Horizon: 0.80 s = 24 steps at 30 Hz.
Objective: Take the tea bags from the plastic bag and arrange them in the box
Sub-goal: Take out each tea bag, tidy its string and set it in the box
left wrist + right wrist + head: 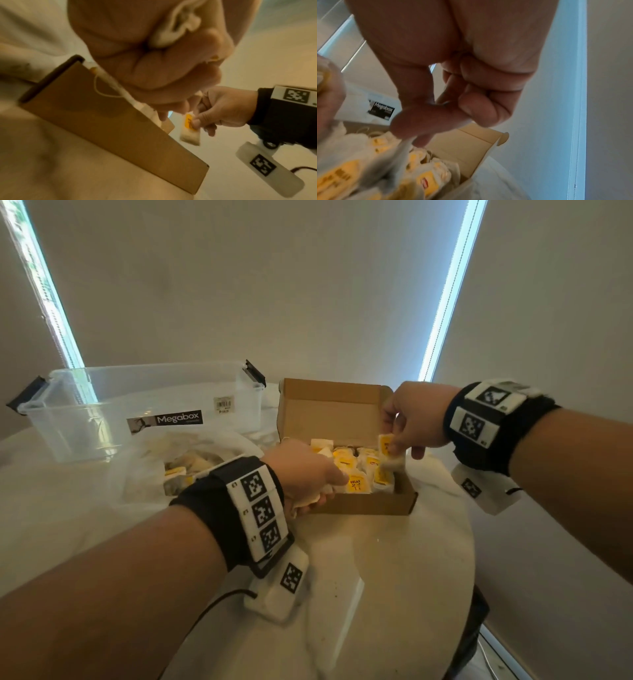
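An open cardboard box [363, 503] sits mid-table, holding several tea bags [356, 474] with yellow tags. My right hand [399, 441] pinches one tea bag [388, 455] by its tag and holds it upright over the box's right end; the left wrist view shows this tea bag [189, 130] hanging beside the box wall [102, 121]. My left hand [325, 486] is at the box's front left corner, fingers curled round white tea bags [173, 28] bunched in its palm. The plastic bag [154, 470], left of the box, has more tea bags [178, 474] in it.
A clear Megabox tub [137, 405] stands at the back left behind the plastic bag. The box lid [332, 412] stands upright at the back. The round white table's edge [469, 542] curves close on the right. A white wall rises behind.
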Motion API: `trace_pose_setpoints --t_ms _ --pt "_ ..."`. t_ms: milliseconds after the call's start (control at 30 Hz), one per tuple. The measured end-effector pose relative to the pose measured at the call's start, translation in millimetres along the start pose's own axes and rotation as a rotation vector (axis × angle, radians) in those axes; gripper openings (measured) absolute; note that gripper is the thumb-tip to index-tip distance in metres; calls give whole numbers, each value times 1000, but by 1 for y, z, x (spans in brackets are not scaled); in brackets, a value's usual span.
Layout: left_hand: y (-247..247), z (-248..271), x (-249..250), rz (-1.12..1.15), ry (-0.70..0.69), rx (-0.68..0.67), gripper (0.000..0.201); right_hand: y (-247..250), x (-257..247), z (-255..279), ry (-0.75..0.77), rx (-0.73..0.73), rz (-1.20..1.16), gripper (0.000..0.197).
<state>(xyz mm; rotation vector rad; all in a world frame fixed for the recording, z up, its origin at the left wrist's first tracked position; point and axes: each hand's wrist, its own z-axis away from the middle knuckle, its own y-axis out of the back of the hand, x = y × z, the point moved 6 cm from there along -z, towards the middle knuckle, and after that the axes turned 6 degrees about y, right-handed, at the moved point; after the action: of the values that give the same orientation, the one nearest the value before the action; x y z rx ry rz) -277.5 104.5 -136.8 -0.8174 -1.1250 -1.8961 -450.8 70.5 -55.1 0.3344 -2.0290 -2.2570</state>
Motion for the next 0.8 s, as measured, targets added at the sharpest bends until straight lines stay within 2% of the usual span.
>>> trace_pose_setpoints --t_ms 100,267,500,633,800 --pt "-3 0 -2 -57 33 -15 27 -10 3 -2 6 -37 58 36" --pt "-7 2 -2 -134 88 -54 23 -18 2 -1 64 -142 -17 13" --pt "-9 0 -1 -117 111 -80 20 -48 7 -14 22 -248 59 10" --pt "-8 1 -2 -118 122 -89 21 -57 5 -20 0 -225 115 24" --pt "-8 0 -2 -106 112 -82 17 -58 5 -24 -18 -149 174 32"
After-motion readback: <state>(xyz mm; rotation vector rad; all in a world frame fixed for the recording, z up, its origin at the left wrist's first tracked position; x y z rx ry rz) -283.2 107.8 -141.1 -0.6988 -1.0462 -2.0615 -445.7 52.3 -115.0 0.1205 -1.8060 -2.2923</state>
